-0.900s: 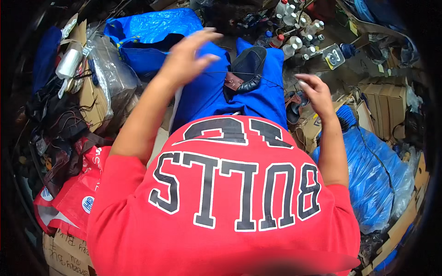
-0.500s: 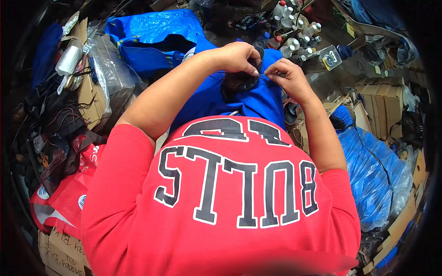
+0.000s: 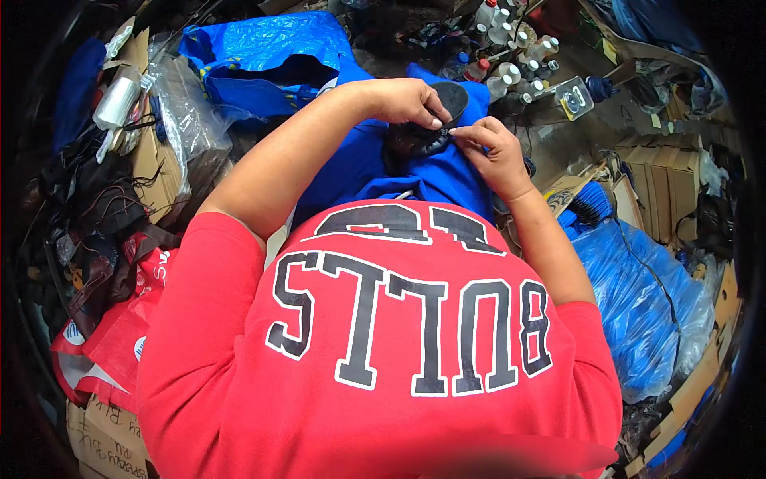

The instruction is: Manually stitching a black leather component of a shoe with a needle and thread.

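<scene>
Left hand, dark shoe and right hand close together over blue trousers.
At left lies a blue bag; the left hand curls half closed over the shoe, its grip unclear. The shoe sits on the lap, dark sole facing up. The right hand's thumb and fingertips are drawn close at the shoe's edge; whether they pinch anything, I cannot tell. Bottles cluster beyond.
</scene>
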### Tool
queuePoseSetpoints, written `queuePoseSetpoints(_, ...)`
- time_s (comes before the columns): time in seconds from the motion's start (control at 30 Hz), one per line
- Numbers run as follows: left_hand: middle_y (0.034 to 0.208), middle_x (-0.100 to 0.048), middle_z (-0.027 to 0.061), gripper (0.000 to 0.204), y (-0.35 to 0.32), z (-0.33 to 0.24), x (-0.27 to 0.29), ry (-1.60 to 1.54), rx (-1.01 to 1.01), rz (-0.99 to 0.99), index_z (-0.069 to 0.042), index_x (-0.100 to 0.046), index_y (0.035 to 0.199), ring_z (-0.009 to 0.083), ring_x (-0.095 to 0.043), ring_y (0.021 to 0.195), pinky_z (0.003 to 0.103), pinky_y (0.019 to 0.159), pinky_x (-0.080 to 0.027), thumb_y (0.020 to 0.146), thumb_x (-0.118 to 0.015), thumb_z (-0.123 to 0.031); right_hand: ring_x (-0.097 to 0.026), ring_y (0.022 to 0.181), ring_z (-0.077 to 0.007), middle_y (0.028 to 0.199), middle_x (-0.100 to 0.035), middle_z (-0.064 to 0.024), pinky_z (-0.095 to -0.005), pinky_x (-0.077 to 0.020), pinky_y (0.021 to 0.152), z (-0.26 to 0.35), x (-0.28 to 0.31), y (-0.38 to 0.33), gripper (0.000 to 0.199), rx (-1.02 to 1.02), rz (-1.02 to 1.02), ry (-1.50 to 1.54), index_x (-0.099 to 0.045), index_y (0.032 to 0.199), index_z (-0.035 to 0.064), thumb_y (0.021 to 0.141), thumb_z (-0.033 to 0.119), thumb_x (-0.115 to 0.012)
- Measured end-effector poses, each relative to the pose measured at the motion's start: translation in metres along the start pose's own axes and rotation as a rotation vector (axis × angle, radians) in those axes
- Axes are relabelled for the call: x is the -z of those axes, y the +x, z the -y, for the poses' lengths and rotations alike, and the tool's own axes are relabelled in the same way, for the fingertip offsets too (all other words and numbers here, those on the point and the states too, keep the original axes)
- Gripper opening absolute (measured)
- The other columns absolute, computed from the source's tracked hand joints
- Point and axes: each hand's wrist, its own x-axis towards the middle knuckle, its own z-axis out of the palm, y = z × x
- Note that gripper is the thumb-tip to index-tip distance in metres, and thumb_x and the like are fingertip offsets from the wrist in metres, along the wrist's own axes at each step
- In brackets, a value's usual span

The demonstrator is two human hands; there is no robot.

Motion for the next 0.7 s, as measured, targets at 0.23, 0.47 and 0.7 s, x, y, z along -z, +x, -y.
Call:
queuePoseSetpoints(0.23,0.104,-0.065,0.0104,0.037,-0.001,-0.008,0.001,0.126,0.007,0.034,-0.009,-0.06,0.115,0.0176,-0.06,0.094,0.029,0.086,-0.044,0.079,-0.065,-0.016,-0.058,0.076,-0.028,0.079,-0.056,-0.0093,-0.0375,-0.0439,0.069,0.038,0.015,0.012,0.017,0.122,0.189,-0.488,-0.066,0.087,0.011,0.073,0.005,-0.059)
queuePoseSetpoints(0.47,0.092,-0.064,0.0108,0.042,0.02,-0.004,0.002,0.347,-0.056,-0.233,-0.006,-0.061,0.105,0.0248,-0.061,0.088,0.033,0.077,-0.047,0.065,-0.071,-0.009,-0.06,0.082,-0.0311,0.086,-0.06,-0.0128,-0.0369,-0.046,0.07,0.04,0.002,0.037,0.014,0.032,0.396,-0.725,-0.065,0.087,0.0086,0.078,0.009,-0.054)
queuePoseSetpoints(0.7,0.109,-0.057,0.0159,0.057,-0.025,-0.009,-0.025,0.436,-0.034,-0.716,-0.009,-0.05,0.117,0.0334,-0.056,0.1,0.039,0.082,-0.046,0.066,-0.075,-0.021,-0.054,0.075,-0.0108,0.084,-0.06,-0.0032,-0.0253,-0.0435,0.069,-0.009,0.022,0.027,0.023,-0.459,0.329,0.283,-0.063,0.098,0.008,0.078,0.018,-0.066)
